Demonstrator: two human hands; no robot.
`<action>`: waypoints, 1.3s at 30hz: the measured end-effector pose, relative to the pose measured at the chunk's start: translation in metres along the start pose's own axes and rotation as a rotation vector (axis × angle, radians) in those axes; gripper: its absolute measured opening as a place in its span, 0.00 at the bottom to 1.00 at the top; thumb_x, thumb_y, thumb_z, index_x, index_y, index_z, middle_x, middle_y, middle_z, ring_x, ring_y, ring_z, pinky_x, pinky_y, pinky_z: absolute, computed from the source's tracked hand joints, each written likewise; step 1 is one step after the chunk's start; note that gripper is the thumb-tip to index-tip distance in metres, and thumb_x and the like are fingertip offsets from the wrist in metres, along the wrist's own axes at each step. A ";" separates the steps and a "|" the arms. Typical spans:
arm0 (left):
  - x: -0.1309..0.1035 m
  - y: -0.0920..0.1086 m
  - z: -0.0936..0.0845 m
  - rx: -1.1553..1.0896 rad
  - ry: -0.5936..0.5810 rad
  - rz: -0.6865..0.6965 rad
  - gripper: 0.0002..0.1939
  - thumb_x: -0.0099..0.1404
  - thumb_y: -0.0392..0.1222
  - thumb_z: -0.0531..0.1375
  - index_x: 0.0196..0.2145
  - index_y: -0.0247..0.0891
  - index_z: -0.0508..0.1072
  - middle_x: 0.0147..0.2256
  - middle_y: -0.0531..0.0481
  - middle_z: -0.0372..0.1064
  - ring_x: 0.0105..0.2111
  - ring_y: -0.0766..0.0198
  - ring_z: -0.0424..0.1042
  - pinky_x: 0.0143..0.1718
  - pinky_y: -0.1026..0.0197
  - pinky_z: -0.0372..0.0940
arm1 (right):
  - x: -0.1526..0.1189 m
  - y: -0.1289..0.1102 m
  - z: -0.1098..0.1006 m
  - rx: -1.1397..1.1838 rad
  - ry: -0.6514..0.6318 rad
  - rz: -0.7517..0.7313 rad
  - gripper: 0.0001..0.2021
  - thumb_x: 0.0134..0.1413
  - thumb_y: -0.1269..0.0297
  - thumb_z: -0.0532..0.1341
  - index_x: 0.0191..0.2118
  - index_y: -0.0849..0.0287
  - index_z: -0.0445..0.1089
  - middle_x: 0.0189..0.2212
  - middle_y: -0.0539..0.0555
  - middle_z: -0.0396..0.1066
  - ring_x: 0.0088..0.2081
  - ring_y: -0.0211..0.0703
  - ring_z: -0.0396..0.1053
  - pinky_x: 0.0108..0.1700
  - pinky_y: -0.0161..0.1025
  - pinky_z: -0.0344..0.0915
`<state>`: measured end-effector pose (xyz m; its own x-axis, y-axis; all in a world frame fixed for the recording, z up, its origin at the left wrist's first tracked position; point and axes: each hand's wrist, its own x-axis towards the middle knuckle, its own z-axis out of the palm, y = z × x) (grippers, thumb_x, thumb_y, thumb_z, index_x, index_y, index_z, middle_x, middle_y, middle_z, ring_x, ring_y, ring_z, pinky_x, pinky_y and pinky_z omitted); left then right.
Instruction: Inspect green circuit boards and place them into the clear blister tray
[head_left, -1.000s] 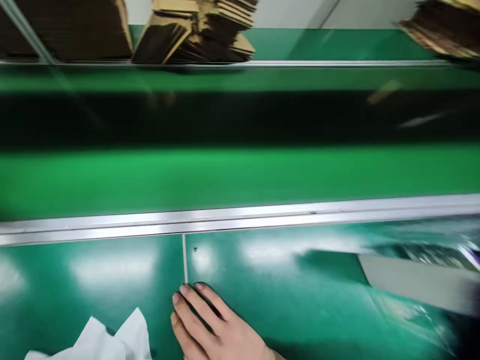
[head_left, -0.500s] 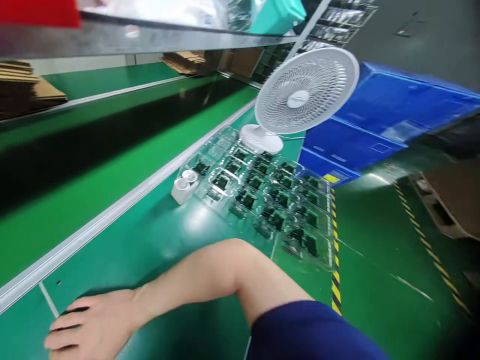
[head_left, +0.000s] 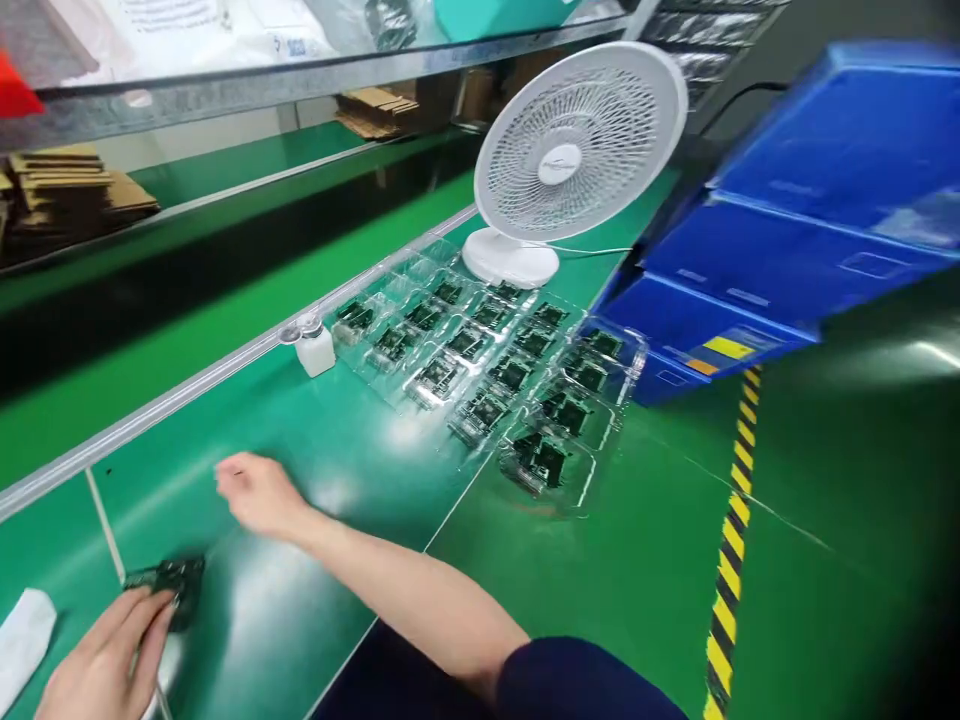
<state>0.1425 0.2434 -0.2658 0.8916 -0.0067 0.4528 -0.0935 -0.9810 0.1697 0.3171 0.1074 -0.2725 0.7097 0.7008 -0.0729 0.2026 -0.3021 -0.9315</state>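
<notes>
Left hand (head_left: 112,655) is pinching the near edge of a dark circuit board (head_left: 189,582), fingers closed; board is sitting just past the fingertips, by the table's (head_left: 255,625) pale strip (head_left: 103,520). Right hand (head_left: 259,497) is curling loosely beyond, rightward, apart; blur is hiding any contents.

Circuit board (head_left: 187,578): a single piece, dark green to near black, roughly rectangular, with small raised parts, their detail blurred
Held edge: the near left side, pinched by the fingers of the left hand (head_left: 112,650), which cover part of it
Pose: roughly level; whether it touches the desk (head_left: 300,620) cannot be told
Place: low on the left, its left end over the pale line (head_left: 105,525)
</notes>
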 end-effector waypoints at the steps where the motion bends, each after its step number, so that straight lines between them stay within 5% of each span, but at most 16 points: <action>1: 0.005 0.021 -0.001 0.033 -0.005 -0.063 0.11 0.66 0.46 0.54 0.36 0.46 0.76 0.32 0.49 0.78 0.30 0.53 0.79 0.26 0.55 0.75 | -0.023 0.007 -0.014 0.016 0.010 0.013 0.16 0.63 0.72 0.53 0.53 0.68 0.69 0.46 0.60 0.75 0.46 0.42 0.74 0.50 0.38 0.72; 4: 0.027 0.077 -0.009 0.047 0.007 -0.154 0.13 0.69 0.44 0.55 0.46 0.39 0.74 0.35 0.44 0.79 0.30 0.57 0.79 0.30 0.59 0.75 | -0.083 0.030 -0.049 0.030 0.000 -0.108 0.26 0.59 0.67 0.60 0.61 0.67 0.62 0.56 0.65 0.68 0.55 0.49 0.69 0.60 0.48 0.66; 6: 0.040 0.097 -0.012 0.015 0.044 -0.235 0.16 0.68 0.41 0.56 0.52 0.37 0.71 0.37 0.43 0.78 0.33 0.59 0.78 0.35 0.59 0.74 | -0.103 0.044 -0.060 -0.041 -0.033 -0.233 0.36 0.56 0.62 0.64 0.68 0.63 0.52 0.64 0.67 0.57 0.65 0.54 0.58 0.65 0.53 0.60; 9: 0.042 0.101 -0.019 -0.057 0.159 -0.402 0.19 0.67 0.38 0.58 0.55 0.39 0.69 0.41 0.43 0.77 0.36 0.61 0.77 0.39 0.59 0.73 | -0.110 0.054 -0.052 -0.150 -0.057 -0.317 0.48 0.54 0.59 0.67 0.72 0.58 0.38 0.69 0.68 0.46 0.70 0.56 0.47 0.67 0.56 0.57; 12: 0.029 0.089 -0.024 -0.231 0.233 -0.583 0.19 0.67 0.36 0.58 0.55 0.40 0.69 0.45 0.44 0.77 0.42 0.62 0.77 0.45 0.59 0.72 | -0.103 0.052 -0.031 -0.215 -0.022 -0.411 0.54 0.51 0.58 0.70 0.72 0.57 0.32 0.68 0.69 0.48 0.69 0.59 0.49 0.66 0.59 0.58; 14: 0.021 0.078 -0.021 -0.428 0.216 -0.656 0.20 0.67 0.36 0.57 0.57 0.42 0.69 0.49 0.44 0.75 0.50 0.61 0.75 0.52 0.58 0.69 | -0.097 0.049 -0.019 -0.221 0.017 -0.471 0.51 0.52 0.57 0.69 0.72 0.59 0.35 0.66 0.69 0.52 0.67 0.60 0.52 0.64 0.59 0.60; 18: 0.018 0.063 0.004 -0.836 0.089 -0.697 0.24 0.66 0.38 0.59 0.60 0.45 0.67 0.58 0.44 0.69 0.61 0.58 0.66 0.64 0.53 0.59 | -0.088 0.051 -0.007 -0.166 0.138 -0.544 0.30 0.62 0.62 0.59 0.66 0.63 0.51 0.57 0.67 0.65 0.59 0.56 0.64 0.58 0.55 0.68; 22: 0.028 0.069 0.036 -1.096 0.000 -0.707 0.23 0.65 0.43 0.62 0.57 0.43 0.70 0.56 0.43 0.72 0.58 0.56 0.69 0.61 0.52 0.62 | -0.086 0.055 -0.006 -0.138 0.154 -0.599 0.25 0.62 0.64 0.58 0.62 0.62 0.56 0.53 0.65 0.68 0.56 0.54 0.67 0.55 0.53 0.70; 27: 0.034 0.083 0.056 -1.084 0.115 -0.729 0.09 0.67 0.43 0.60 0.43 0.42 0.77 0.49 0.47 0.76 0.52 0.59 0.73 0.56 0.55 0.65 | -0.084 0.057 -0.006 -0.127 0.164 -0.604 0.26 0.63 0.63 0.59 0.63 0.60 0.55 0.53 0.63 0.69 0.54 0.52 0.69 0.54 0.52 0.70; 39: 0.038 0.084 0.057 -1.094 0.179 -0.780 0.06 0.64 0.40 0.61 0.36 0.42 0.79 0.42 0.48 0.79 0.48 0.57 0.76 0.57 0.50 0.65 | -0.081 0.059 -0.008 -0.070 0.141 -0.648 0.24 0.64 0.58 0.61 0.62 0.59 0.58 0.53 0.63 0.71 0.54 0.51 0.71 0.54 0.49 0.72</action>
<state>0.1938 0.1496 -0.2838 0.8123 0.5832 0.0125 0.0295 -0.0624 0.9976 0.2770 0.0276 -0.3187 0.5096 0.6652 0.5457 0.6581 0.1073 -0.7452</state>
